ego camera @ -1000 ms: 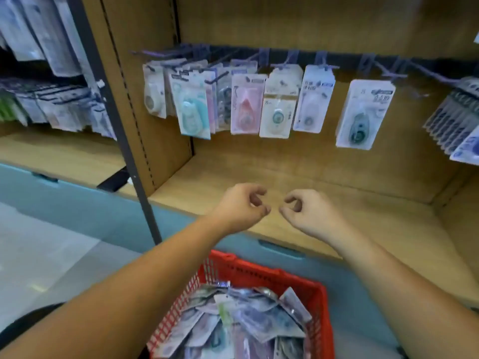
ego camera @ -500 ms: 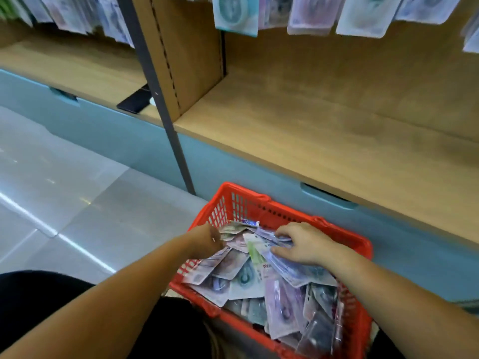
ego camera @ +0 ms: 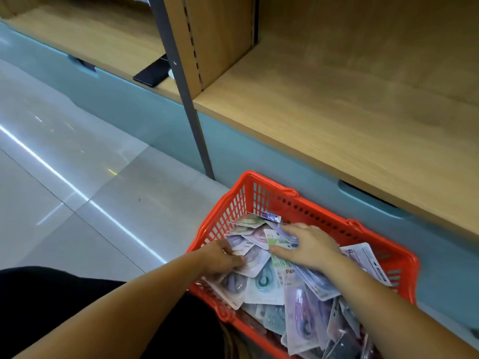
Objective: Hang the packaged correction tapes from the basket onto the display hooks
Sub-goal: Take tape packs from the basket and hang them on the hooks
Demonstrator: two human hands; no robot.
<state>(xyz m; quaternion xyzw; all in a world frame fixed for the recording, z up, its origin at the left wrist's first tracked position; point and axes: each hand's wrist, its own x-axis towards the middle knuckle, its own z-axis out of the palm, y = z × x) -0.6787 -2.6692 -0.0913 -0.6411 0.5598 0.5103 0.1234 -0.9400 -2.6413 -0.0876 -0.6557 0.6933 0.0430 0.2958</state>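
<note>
Because the correction tapes (ego camera: 264, 283) lie jumbled in the basket (ego camera: 272, 193), the left hand (ego camera: 223, 257) pinches one packet (ego camera: 255, 261) while the right hand (ego camera: 308, 246), fingers (ego camera: 290, 228) spread flat, likely steadies the pile.

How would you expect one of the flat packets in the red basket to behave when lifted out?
Probably light and fairly stiff: the packets are thin flat cards with small bubbles. Likely slippery, since their glossy faces overlap loosely in the basket. Neighbours may slide or come along.
</note>
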